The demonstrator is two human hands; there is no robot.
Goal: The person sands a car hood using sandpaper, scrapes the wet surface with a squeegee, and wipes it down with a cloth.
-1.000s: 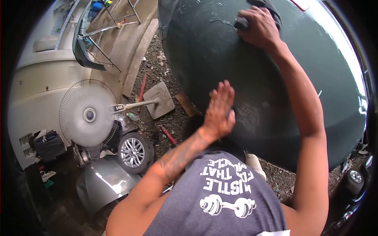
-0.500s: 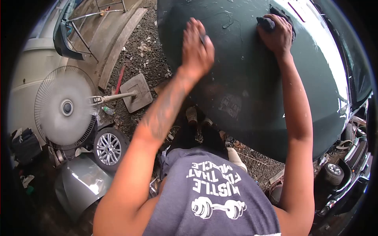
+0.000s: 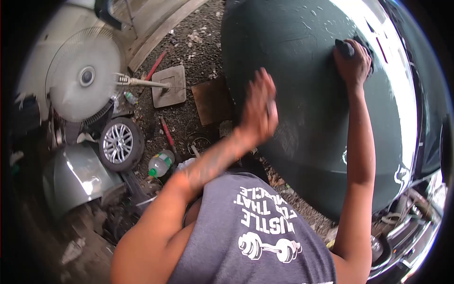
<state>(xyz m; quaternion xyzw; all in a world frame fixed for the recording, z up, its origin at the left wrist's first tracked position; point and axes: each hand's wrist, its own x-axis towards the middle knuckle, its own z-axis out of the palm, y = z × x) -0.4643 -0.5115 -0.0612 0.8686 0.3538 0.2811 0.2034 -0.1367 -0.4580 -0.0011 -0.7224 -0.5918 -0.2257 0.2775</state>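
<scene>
A dark green car hood point(image 3: 302, 94), wet with water streaks near its far side, curves in front of me. My right hand point(image 3: 353, 64) is closed around a bunched dark cloth point(image 3: 346, 48) and rests it on the hood. Nearer to me, my left hand point(image 3: 259, 111) is over the hood's left edge, its fingers long and blurred by motion. A small dark edge shows between its thumb and fingers; what it belongs to is hidden.
At the left a pedestal fan point(image 3: 86, 75) spins on a square base point(image 3: 169, 86). Near it lie a wheel point(image 3: 122, 144), a silver body panel point(image 3: 80, 173) and a plastic bottle point(image 3: 161, 163). Gravel point(image 3: 203, 42) covers the ground. Car parts point(image 3: 406, 241) lie at lower right.
My left hand has moved down along the hood toward me and is blurred. My right hand still holds the cloth on the hood. The whole view has shifted.
</scene>
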